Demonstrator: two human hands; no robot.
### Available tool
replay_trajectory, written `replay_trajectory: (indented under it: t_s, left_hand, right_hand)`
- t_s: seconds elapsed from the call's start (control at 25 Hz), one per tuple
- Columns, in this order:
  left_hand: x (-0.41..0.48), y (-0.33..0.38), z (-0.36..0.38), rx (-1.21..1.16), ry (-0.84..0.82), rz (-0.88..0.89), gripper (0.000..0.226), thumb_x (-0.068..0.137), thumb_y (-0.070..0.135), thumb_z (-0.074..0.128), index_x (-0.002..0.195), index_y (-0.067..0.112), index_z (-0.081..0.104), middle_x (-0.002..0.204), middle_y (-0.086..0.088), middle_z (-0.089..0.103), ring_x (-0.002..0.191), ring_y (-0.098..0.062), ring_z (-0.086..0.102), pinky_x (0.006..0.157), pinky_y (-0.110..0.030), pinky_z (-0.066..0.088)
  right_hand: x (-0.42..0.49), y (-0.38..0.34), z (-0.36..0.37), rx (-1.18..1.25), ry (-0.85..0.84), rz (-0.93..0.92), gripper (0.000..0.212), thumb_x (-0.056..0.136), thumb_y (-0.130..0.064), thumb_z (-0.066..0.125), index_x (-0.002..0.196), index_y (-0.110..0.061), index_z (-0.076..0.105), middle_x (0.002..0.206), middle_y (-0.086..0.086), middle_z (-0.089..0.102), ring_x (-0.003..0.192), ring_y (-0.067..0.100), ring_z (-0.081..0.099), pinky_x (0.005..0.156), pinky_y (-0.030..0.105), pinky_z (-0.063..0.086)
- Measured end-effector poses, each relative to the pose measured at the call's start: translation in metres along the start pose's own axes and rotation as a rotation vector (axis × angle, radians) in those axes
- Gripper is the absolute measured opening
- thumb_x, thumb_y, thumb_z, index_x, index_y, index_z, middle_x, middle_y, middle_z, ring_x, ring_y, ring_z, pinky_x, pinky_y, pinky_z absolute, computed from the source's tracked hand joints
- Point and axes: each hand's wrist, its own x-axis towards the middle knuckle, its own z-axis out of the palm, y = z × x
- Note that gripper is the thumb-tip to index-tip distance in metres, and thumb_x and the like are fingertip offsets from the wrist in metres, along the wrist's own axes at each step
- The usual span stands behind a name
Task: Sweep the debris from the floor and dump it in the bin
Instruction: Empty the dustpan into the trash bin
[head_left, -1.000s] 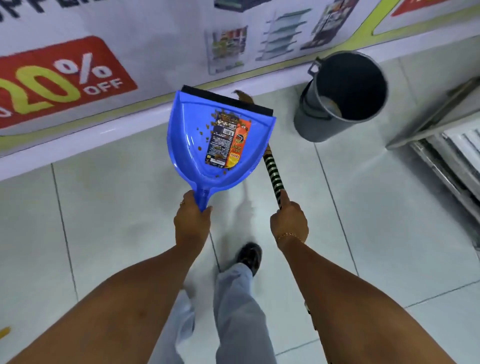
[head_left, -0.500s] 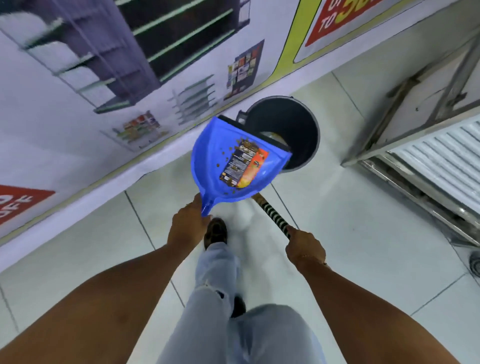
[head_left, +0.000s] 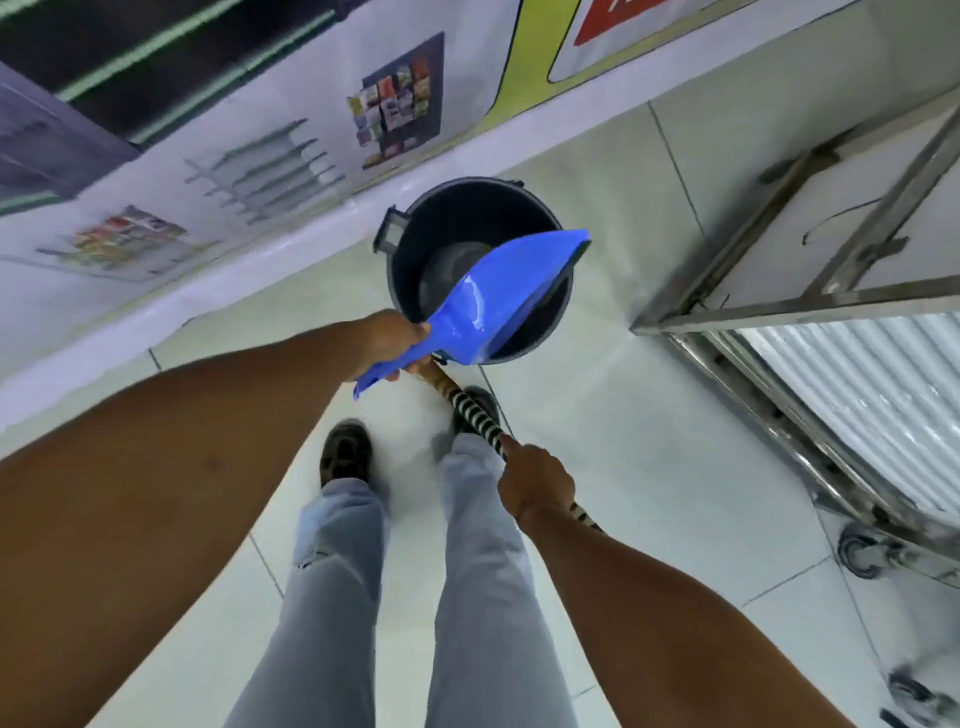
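My left hand (head_left: 387, 345) grips the handle of a blue dustpan (head_left: 498, 296). The pan is turned on its side over the open mouth of a dark grey bin (head_left: 410, 260), so I see its smooth underside and not the debris. The bin stands on the tiled floor against the wall. My right hand (head_left: 535, 480) holds a broom handle (head_left: 475, 413) with black and white stripes; its lower end runs behind the dustpan and is hidden.
A printed banner (head_left: 260, 156) covers the wall on the left. A steel-framed trolley (head_left: 810, 312) on castor wheels (head_left: 860, 553) stands on the right, close to the bin. My two feet (head_left: 345, 452) stand on pale floor tiles just before the bin.
I have stepped up to the bin. The dustpan, level with debris and a label showing before, has moved over the bin's mouth and rolled onto its side.
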Motion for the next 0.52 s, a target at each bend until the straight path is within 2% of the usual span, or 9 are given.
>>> replay_trajectory:
  t_s: [0.08,0.16,0.28,0.4,0.52]
  left_hand:
    - [0.004,0.007,-0.003,-0.05,-0.02,-0.035,0.037,0.099,0.03,0.034,0.103,0.001,0.056,0.101,-0.014,0.056,0.074,-0.022,0.051,0.058,-0.028,0.04]
    - [0.004,0.011,-0.005,-0.07,-0.012,-0.037,0.035,0.1,0.03,0.034,0.101,0.002,0.055,0.102,-0.015,0.056,0.067,-0.017,0.049,0.057,-0.026,0.041]
    - [-0.001,0.01,-0.003,0.061,0.094,0.101,0.033,0.098,0.027,0.038,0.111,0.002,0.056,0.095,-0.016,0.057,0.063,-0.019,0.047,0.058,-0.028,0.04]
    - [-0.013,-0.016,0.006,0.124,0.355,0.299,0.032,0.092,0.014,0.052,0.122,0.005,0.048,0.104,-0.015,0.056,0.084,-0.024,0.051,0.072,-0.031,0.036]
    - [-0.03,-0.069,0.01,-0.014,0.551,0.336,0.038,0.085,0.0,0.054,0.121,0.0,0.042,0.116,-0.021,0.053,0.101,-0.036,0.053,0.079,-0.035,0.038]
  right_hand:
    - [0.009,0.005,-0.015,-0.032,-0.002,-0.01,0.047,0.097,-0.017,0.035,0.141,-0.032,0.037,0.129,0.008,0.057,0.118,0.03,0.054,0.089,0.037,0.047]
    - [0.018,0.011,-0.029,-0.07,-0.003,-0.017,0.045,0.097,-0.017,0.036,0.139,-0.03,0.039,0.127,0.009,0.058,0.117,0.031,0.055,0.088,0.037,0.048]
    - [0.027,0.016,-0.043,-0.129,-0.016,-0.044,0.047,0.095,-0.015,0.038,0.138,-0.03,0.041,0.125,0.009,0.059,0.116,0.031,0.055,0.088,0.037,0.049]
    - [0.025,0.014,-0.046,-0.173,-0.03,-0.067,0.052,0.093,-0.009,0.039,0.139,-0.031,0.04,0.125,0.007,0.061,0.117,0.029,0.055,0.089,0.036,0.049]
    - [0.019,0.0,-0.044,-0.18,0.022,-0.067,0.043,0.091,-0.006,0.04,0.131,-0.019,0.049,0.119,0.013,0.064,0.112,0.033,0.058,0.087,0.036,0.05]
